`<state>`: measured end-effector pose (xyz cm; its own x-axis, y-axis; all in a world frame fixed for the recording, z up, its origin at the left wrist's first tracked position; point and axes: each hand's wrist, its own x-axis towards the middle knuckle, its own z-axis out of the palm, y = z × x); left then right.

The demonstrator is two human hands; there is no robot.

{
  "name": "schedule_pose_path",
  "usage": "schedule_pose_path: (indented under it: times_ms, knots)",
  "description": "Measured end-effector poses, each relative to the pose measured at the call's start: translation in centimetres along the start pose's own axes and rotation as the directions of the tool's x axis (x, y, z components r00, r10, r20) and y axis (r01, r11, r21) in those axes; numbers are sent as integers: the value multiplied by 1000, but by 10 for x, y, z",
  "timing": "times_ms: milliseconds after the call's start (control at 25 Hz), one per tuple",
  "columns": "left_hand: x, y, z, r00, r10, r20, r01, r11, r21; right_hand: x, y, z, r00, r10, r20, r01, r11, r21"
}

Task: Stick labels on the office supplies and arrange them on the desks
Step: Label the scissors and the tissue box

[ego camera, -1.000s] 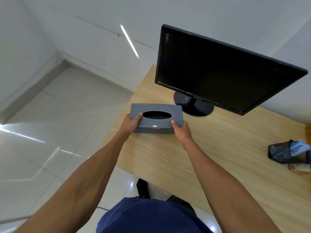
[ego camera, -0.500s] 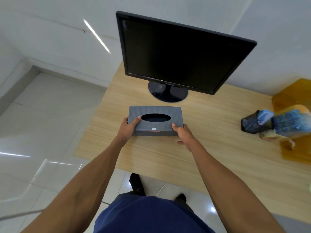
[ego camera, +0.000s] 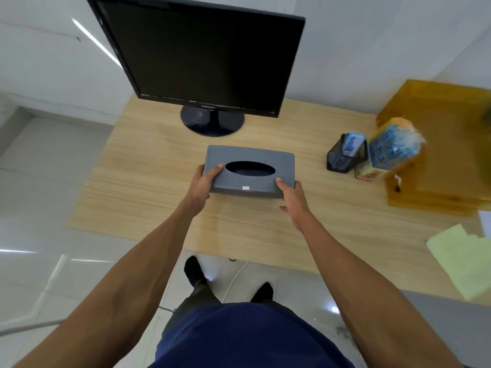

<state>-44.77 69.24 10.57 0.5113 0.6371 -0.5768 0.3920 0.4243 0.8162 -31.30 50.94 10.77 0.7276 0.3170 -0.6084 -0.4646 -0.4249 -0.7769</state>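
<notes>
Midway along the pale wood-grain desk (ego camera: 148, 168), before the round glossy base of a black flat monitor (ego camera: 207, 54), is a grey rectangular ribbed tissue box (ego camera: 249, 154) with an oval slot. The left hand (ego camera: 200, 187) and right hand (ego camera: 292, 201) each clasp a near corner, thumbs on top. A small white label (ego camera: 245, 187) lies by its near edge.

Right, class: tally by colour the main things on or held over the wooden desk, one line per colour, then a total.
Black: 2, the monitor and the mesh pen holder
Grey: 1, the tissue box, held by the left hand and right hand
Blue: 2, the patterned packet and the item in the holder
Amber: 1, the tray
Pale green: 1, the paper
Total: 7
</notes>
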Motion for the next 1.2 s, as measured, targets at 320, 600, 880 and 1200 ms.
schedule_pose_path:
  times_ms: [320,600,880,1200]
  knots:
    - [-44,59,73,960,278,14,-274,951,-142,-27,-48,-61,894,-371,-251,392,919,37]
    - [-65,109,115,945,321,56,-311,940,-142,-41,-82,-96,795,-451,-405,540,831,133]
    - [-69,161,168,884,450,125,-436,891,-128,-42,-128,-120,651,-428,-627,616,780,106]
    - [-27,188,211,872,428,236,-426,903,-62,-5,-162,-158,641,-403,-654,558,829,36]
